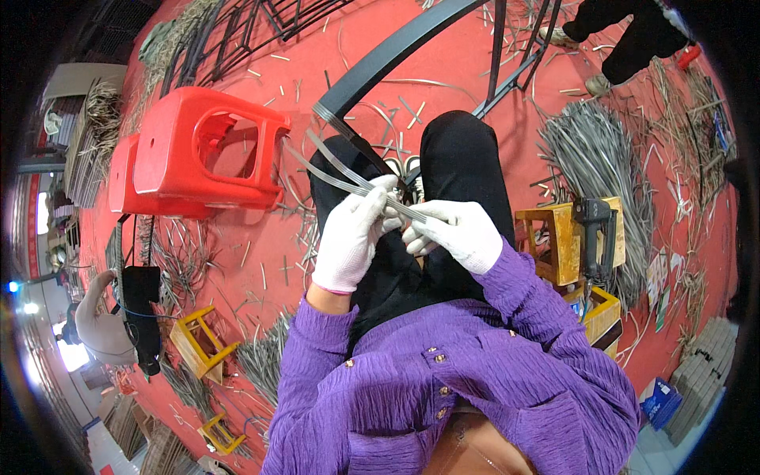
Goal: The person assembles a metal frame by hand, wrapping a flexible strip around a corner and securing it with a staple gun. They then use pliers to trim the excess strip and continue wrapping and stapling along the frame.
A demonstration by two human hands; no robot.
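Both my hands wear white gloves and meet above my lap. My left hand (353, 237) is closed around grey flat weaving strips (332, 163), whose long ends fan out toward the upper left. Their short end passes to my right hand (461, 234), where thumb and fingers pinch it. Just beyond the hands, a dark metal frame (507, 83) rises between my knees. One curved bar of it is covered by a dark grey woven band (388, 54). Loose strips hang near the lower end of that band, by my left knee.
Red plastic stools (170, 162) lie sideways at the left. At the right, a black power tool (595, 237) rests on a yellow wooden stool (558, 241), beside a large bundle of grey strips (594, 150). Scraps litter the red floor (261, 245). Another person (111, 328) is at far left.
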